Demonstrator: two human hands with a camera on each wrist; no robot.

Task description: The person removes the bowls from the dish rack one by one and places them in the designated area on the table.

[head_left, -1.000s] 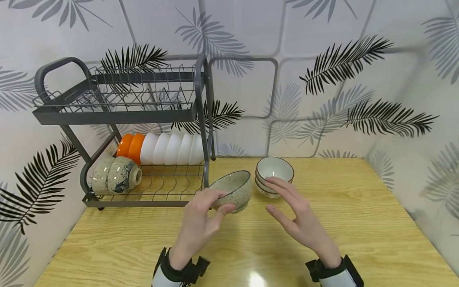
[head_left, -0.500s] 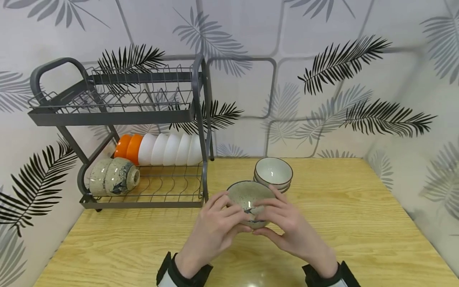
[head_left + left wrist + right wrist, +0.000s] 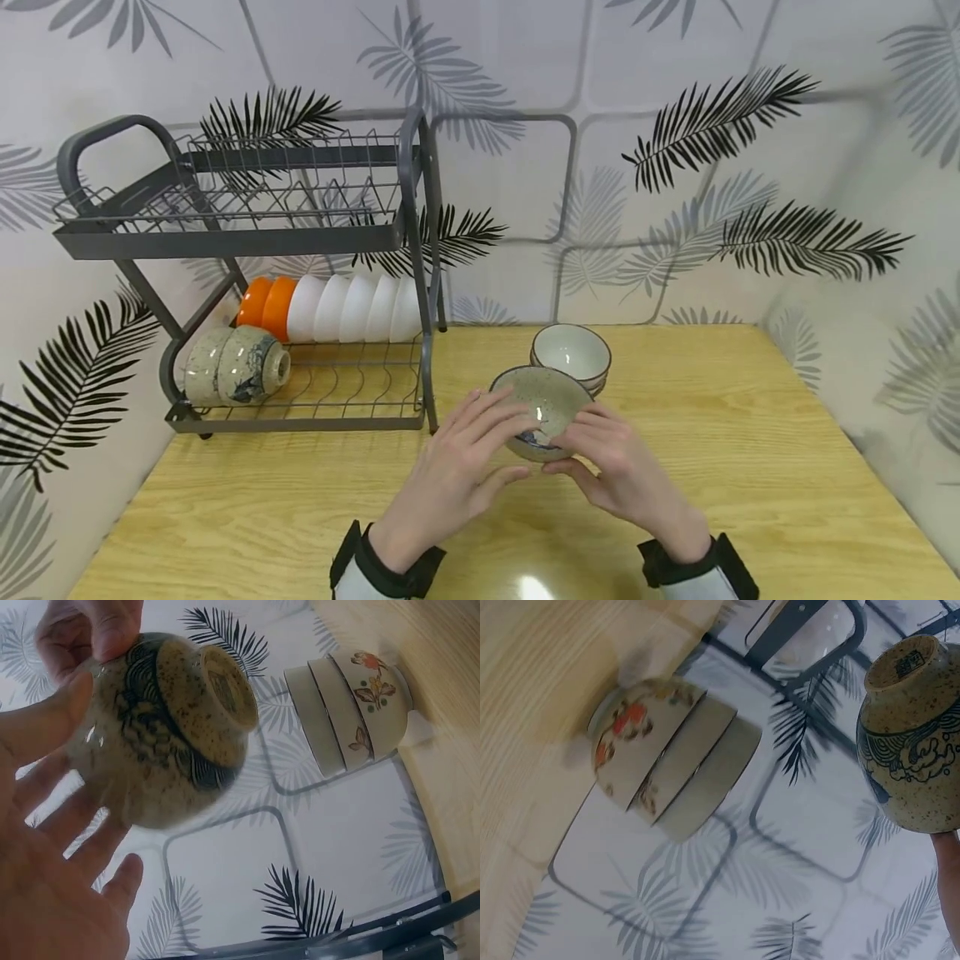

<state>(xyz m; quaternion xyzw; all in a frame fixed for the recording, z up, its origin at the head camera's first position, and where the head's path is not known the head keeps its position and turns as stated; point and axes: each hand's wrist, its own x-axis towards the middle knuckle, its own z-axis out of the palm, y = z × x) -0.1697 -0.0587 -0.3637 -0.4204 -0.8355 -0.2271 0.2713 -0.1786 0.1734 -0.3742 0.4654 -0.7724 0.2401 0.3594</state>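
A speckled grey-green bowl (image 3: 551,400) with a dark blue wave pattern is held tilted above the table, its mouth toward me in the head view. My right hand (image 3: 618,467) pinches its right side between thumb and fingers. On the left, my left hand (image 3: 457,471) has its fingers spread and loosely extended along the bowl, thumb apart from it. The left wrist view shows the bowl's foot and outer wall (image 3: 172,727) beyond these fingers. Just behind stands a stack of cream bowls (image 3: 671,754) with dark rims and orange-red flowers.
A two-tier dark metal dish rack (image 3: 292,423) stands at the left. Its lower tier carries two orange bowls (image 3: 267,308), several white bowls (image 3: 352,308) and speckled bowls (image 3: 232,367) on their sides. The wooden table (image 3: 750,467) meets a leaf-patterned wall.
The speckled bowl has moved right, from the left hand alone to between both hands. My right hand has taken hold of it, while the left fingers have loosened and spread.
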